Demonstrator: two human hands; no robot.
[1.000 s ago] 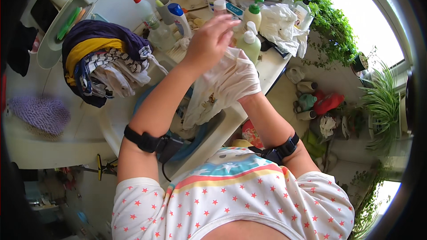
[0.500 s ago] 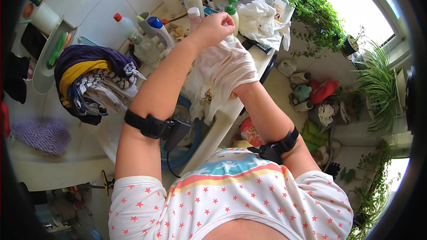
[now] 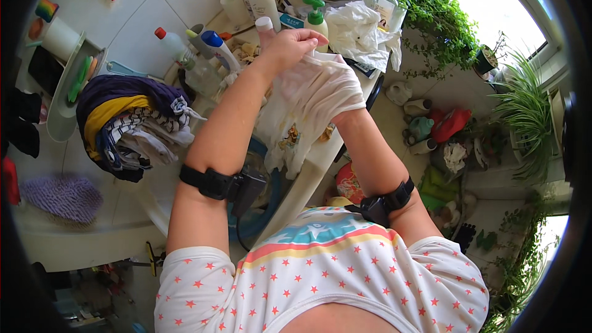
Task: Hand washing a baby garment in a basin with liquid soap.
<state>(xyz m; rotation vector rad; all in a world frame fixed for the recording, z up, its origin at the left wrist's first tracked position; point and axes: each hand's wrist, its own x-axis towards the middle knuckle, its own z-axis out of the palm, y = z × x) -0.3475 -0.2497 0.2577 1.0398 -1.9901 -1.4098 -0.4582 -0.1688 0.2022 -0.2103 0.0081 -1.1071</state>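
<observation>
A thin white garment (image 3: 317, 92) with a small brown-and-gold printed figure hangs between my hands, above the edge of a pale counter. My left hand (image 3: 290, 48) is closed, thumb and fingers pinching the garment's upper edge. The cloth is pulled over my right hand like a sleeve, so only the right wrist (image 3: 350, 118) shows below its hem and the fingers are hidden inside. Just behind my left hand stand a pink bottle with a white cap (image 3: 264, 24) and a pump bottle with a green top (image 3: 316, 15).
Crumpled white plastic (image 3: 354, 28) lies right of the pump bottle, near leafy plants (image 3: 425, 24). Several bottles crowd the counter's back. A bundle of dark and yellow cloths (image 3: 126, 114) hangs at left. A blue-rimmed basin (image 3: 262, 209) sits below my left forearm.
My left hand has lowered slightly and shifted left. The garment is drawn more smoothly over my right hand, and its printed figure shows more fully. The view has shifted a little.
</observation>
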